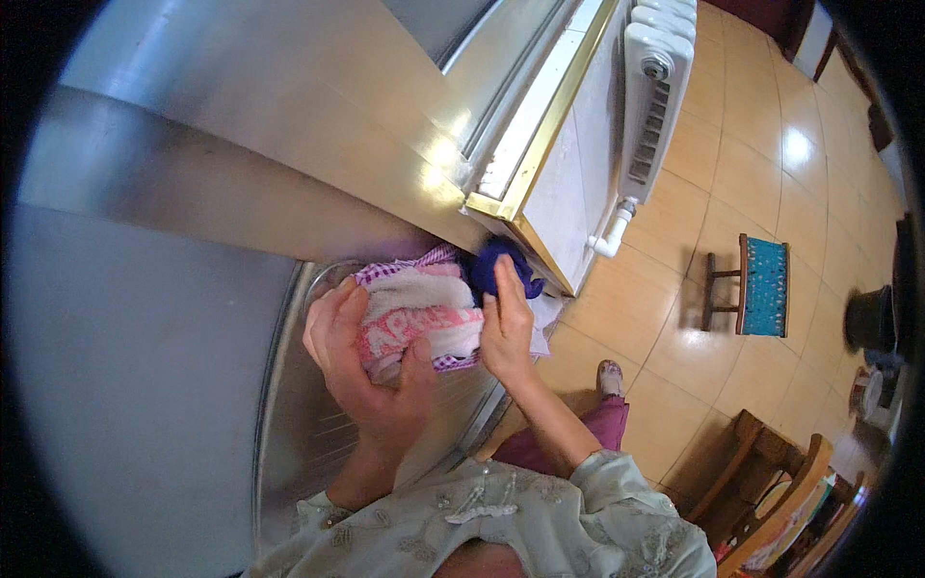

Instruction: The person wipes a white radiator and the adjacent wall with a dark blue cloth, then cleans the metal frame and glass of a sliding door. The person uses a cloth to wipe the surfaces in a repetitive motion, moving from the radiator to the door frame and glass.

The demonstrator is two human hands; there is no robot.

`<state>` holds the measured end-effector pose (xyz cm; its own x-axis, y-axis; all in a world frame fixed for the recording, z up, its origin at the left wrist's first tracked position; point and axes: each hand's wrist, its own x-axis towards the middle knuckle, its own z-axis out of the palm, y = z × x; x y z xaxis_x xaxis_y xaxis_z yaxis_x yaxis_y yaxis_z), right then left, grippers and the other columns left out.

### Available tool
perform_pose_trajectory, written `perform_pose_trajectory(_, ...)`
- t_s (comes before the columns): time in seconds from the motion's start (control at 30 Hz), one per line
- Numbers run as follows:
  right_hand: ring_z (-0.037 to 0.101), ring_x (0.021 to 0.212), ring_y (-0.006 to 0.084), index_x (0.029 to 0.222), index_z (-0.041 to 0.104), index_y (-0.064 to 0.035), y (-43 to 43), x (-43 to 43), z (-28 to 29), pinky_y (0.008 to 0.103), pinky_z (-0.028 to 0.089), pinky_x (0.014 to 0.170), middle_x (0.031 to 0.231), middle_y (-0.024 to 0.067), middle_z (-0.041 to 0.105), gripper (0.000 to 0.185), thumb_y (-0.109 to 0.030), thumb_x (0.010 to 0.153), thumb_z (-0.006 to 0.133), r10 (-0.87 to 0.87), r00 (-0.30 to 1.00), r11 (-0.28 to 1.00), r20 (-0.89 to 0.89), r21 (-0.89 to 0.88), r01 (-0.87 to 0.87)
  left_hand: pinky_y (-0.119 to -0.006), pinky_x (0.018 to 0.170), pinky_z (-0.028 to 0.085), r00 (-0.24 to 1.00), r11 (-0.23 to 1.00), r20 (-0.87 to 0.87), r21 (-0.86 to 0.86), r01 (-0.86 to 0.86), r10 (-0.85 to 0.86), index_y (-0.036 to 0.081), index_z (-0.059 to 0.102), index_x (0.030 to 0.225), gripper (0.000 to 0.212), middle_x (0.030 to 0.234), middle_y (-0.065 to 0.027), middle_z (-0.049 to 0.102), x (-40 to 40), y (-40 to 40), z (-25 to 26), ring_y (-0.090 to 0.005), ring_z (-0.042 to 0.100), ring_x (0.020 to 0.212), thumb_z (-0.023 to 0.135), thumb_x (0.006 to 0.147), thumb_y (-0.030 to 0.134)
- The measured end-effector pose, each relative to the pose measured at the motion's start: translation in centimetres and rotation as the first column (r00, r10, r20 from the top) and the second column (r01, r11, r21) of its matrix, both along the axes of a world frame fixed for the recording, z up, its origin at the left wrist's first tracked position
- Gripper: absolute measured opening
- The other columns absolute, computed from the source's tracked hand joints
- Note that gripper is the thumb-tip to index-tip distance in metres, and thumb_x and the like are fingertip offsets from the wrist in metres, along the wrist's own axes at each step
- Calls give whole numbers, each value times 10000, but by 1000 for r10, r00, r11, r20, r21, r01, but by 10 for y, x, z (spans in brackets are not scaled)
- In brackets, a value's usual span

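My left hand curves round the left side of a folded pink and white terry towel, its thumb on top. The towel bears woven lettering. Purple checked cloth shows along its far and near edges. On the right side, my right hand holds the towel's edge, with its fingers extended over a bunched dark blue cloth. A pale cloth is partly hidden behind this hand. The bundle is over a ridged metal drainboard, in the corner beside the tiled wall end.
A gold-trimmed tiled wall end borders the corner, with a white radiator beyond. Flat grey panel lies left. On the tiled floor stand a small stool with a blue woven seat and a wooden chair.
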<state>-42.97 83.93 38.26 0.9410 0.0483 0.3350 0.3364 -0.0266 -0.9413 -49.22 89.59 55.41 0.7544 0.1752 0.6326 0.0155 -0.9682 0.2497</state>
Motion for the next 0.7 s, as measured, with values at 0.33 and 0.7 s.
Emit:
perform_pose_trajectory(0.33,463,1237,390,1264,512,44,8,1,-24,431,341,1061,1297,251,500,543,137,730,488,-50,999,998,-7,42,50,-427,1049,285,1000,999,-29,34,-10,11,-37,452,1281,546,1291,-187,460,4,-2,-1,-314,417,1216,621,823,209)
perform_pose_trajectory(0.7,463,1242,375,1237,522,57,14,1,-45,421,358,1058,1323,253,480,457,120,789,459,-117,993,993,-16,-3,117,-456,1027,303,1000,1000,20,-24,18,-17,-69,462,1245,566,1247,-201,487,6,-3,-3,-356,422,1182,652,749,130)
